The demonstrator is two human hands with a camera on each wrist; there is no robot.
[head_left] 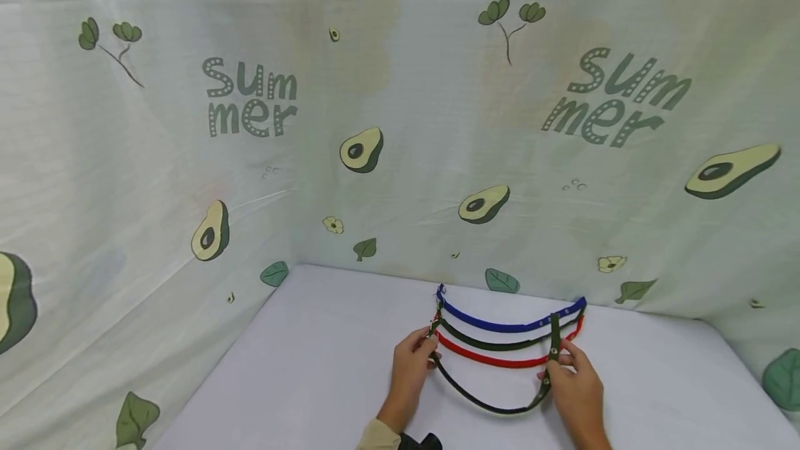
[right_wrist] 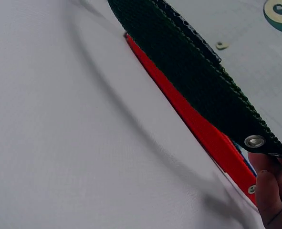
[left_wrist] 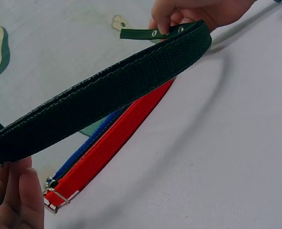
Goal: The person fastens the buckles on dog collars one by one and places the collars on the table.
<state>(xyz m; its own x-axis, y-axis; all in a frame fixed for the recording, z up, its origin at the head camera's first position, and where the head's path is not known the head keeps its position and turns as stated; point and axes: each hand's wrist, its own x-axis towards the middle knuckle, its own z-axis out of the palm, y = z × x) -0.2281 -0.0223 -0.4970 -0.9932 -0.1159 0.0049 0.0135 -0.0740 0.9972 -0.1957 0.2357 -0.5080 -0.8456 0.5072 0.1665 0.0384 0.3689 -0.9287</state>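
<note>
Both hands have a grasp on one dark green strap (left_wrist: 107, 90): the left hand (head_left: 407, 363) pinches it near its buckle end, and the right hand (head_left: 576, 389) pinches the other end, where metal eyelets (right_wrist: 255, 141) run along the band. From where I stand, the strap hangs between them in a loose curve, its belly dipping toward the person, and its free tip pokes up past the right hand's fingers. It is held above the white table (head_left: 300, 367), and a curved shadow (right_wrist: 95, 71) falls on the surface, apart from the band.

Just beyond the hands, three more straps lie side by side, all bowed the same way: a red strap (left_wrist: 117, 148) nearest, then a second green strap (head_left: 494, 346), then a blue strap (head_left: 500, 327) close to the table's far edge. In the left-wrist view, metal buckles sit together at their left end.

White tabletop spreads wide to the left of the left hand and also out past the right hand. A printed cloth (head_left: 406, 89) rises along the far and left edges, which limits reach there.
</note>
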